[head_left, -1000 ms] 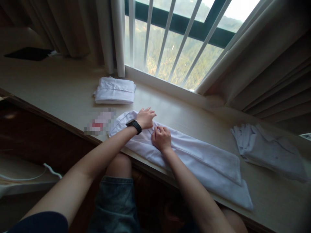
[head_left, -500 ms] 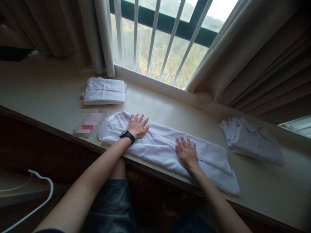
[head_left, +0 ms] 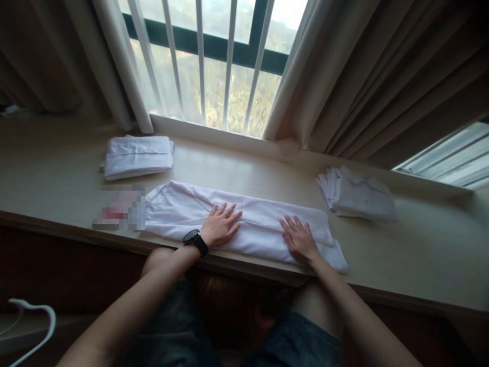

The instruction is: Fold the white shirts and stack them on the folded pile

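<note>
A white shirt (head_left: 263, 209), folded into a long strip, lies along the front of the pale ledge (head_left: 412, 255). My left hand (head_left: 220, 225), with a black watch on its wrist, rests flat on the middle of the cloth, fingers spread. Closer to the shirt's right end, my right hand (head_left: 300, 238) lies palm down on it with the fingers apart. Neither hand grips the fabric. The shirt's left end meets a blurred-out patch, so what lies there cannot be made out.
A folded stack of white cloth (head_left: 139, 157) sits at the back left. Another pile of white garments (head_left: 357, 193) lies at the right. Behind the ledge are a barred window (head_left: 214, 76) and curtains (head_left: 344, 76). A white hanger (head_left: 49, 321) shows at lower left.
My left hand has slid toward the shirt's near edge and away from its left end. My right hand stays flat, slightly nearer the right end. The camera view has turned right.
</note>
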Demonstrator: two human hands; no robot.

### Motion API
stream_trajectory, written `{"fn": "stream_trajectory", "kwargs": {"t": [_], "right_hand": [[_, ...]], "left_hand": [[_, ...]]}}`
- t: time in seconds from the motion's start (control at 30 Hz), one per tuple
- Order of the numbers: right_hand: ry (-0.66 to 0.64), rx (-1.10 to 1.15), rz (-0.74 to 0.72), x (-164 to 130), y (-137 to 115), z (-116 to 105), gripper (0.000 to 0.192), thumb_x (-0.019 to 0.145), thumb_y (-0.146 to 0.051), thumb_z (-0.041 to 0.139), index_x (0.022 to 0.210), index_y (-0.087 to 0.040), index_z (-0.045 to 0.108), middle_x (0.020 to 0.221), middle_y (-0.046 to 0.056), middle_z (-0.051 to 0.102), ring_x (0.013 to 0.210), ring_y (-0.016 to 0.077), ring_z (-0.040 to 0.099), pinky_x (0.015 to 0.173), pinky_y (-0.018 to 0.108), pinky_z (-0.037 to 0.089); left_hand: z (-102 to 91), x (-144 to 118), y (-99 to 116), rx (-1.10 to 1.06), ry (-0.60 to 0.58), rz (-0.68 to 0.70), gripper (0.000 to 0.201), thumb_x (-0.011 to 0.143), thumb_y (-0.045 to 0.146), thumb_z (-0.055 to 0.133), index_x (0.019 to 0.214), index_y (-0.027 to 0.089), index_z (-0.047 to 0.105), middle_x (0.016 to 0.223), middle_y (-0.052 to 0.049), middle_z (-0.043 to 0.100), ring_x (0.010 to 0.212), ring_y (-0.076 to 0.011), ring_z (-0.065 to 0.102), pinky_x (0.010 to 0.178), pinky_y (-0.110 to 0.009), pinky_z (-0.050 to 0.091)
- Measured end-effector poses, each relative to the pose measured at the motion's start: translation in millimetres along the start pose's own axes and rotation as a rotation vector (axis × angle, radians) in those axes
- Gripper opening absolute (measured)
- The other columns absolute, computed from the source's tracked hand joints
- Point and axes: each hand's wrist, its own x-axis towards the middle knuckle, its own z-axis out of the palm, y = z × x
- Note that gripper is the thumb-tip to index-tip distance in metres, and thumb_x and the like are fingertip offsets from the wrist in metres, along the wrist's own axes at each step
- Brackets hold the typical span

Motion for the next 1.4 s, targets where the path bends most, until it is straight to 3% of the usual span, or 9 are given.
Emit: {"fn": "stream_trajectory", "kwargs": {"t": [0.17,0.33,0.47,0.57,0.7,0.87,1.07,1.23,1.4], "right_hand": [[-0.099,0.070,0.180,-8,45,8,0.057,0.106,-0.050,0.014,0.158,-0.034,0.032,0.166,-0.002,0.026,0.155,0.0297,0.019,0.120,0.066,0.018],[-0.052,0.061,0.257,-22,103,21,0.060,0.105,-0.051,0.011,0.159,-0.033,0.031,0.165,-0.003,0.027,0.155,0.0267,0.019,0.123,0.060,0.018],[0.034,0.034,0.295,-25,128,30,0.059,0.104,-0.048,0.015,0.157,-0.029,0.035,0.163,0.002,0.034,0.151,0.0281,0.027,0.120,0.059,0.027],[0.204,0.018,0.317,-26,129,32,0.060,0.102,-0.047,0.025,0.149,-0.017,0.048,0.153,0.013,0.049,0.141,0.0295,0.042,0.115,0.052,0.034],[0.420,-0.009,0.522,-31,119,32,0.057,0.092,-0.050,0.047,0.126,-0.009,0.065,0.119,0.022,0.067,0.113,0.0347,0.058,0.101,0.048,0.042],[0.399,0.072,0.577,-31,120,30,0.042,0.089,-0.037,0.047,0.114,-0.012,0.070,0.104,0.019,0.069,0.096,0.0307,0.059,0.087,0.041,0.044],[0.424,0.083,0.552,-28,126,30,0.041,0.089,-0.035,0.043,0.106,-0.013,0.073,0.097,0.017,0.068,0.089,0.0275,0.057,0.082,0.037,0.043],[0.460,0.001,0.547,-27,113,22,0.042,0.092,-0.035,0.043,0.108,-0.012,0.074,0.105,0.020,0.067,0.104,0.0320,0.056,0.094,0.044,0.042],[0.449,-0.047,0.343,-1,69,4,0.051,0.098,-0.038,0.038,0.133,-0.012,0.065,0.143,0.018,0.054,0.140,0.0336,0.038,0.116,0.050,0.029]], "left_hand": [[17.8,-6,5,0.045,0.062,-0.036,0.052,0.101,0.051,0.037,0.147,0.031,0.052,0.159,-0.005,0.042,0.150,-0.0305,0.031,0.124,-0.056,0.018],[14.4,-8,5,0.068,0.063,-0.076,0.054,0.102,0.050,0.037,0.149,0.027,0.050,0.160,-0.007,0.041,0.151,-0.0315,0.029,0.124,-0.055,0.020],[10.6,-10,7,0.037,0.031,-0.049,0.051,0.102,0.049,0.037,0.149,0.033,0.049,0.160,-0.003,0.041,0.151,-0.0313,0.029,0.124,-0.056,0.021],[9.1,-11,8,0.015,0.026,-0.044,0.050,0.103,0.047,0.037,0.149,0.035,0.049,0.160,-0.002,0.042,0.152,-0.0310,0.028,0.123,-0.057,0.022],[8.7,-11,8,0.005,0.008,-0.047,0.049,0.102,0.041,0.040,0.150,0.036,0.048,0.160,-0.001,0.041,0.151,-0.0311,0.028,0.123,-0.058,0.021],[8.2,-10,9,0.006,-0.011,-0.029,0.050,0.102,0.038,0.039,0.152,0.035,0.045,0.161,0.000,0.039,0.152,-0.0301,0.026,0.124,-0.055,0.021],[9.6,-12,10,0.012,-0.001,-0.032,0.050,0.103,0.040,0.037,0.152,0.031,0.046,0.161,-0.003,0.040,0.152,-0.0292,0.027,0.124,-0.055,0.020],[12.1,-12,9,0.040,0.040,-0.099,0.055,0.101,0.046,0.040,0.151,0.025,0.047,0.161,-0.007,0.039,0.152,-0.0294,0.027,0.126,-0.055,0.016],[13.4,-12,10,0.024,0.052,-0.128,0.056,0.100,0.045,0.041,0.146,0.015,0.052,0.157,-0.012,0.045,0.150,-0.0290,0.032,0.126,-0.048,0.021]]}}
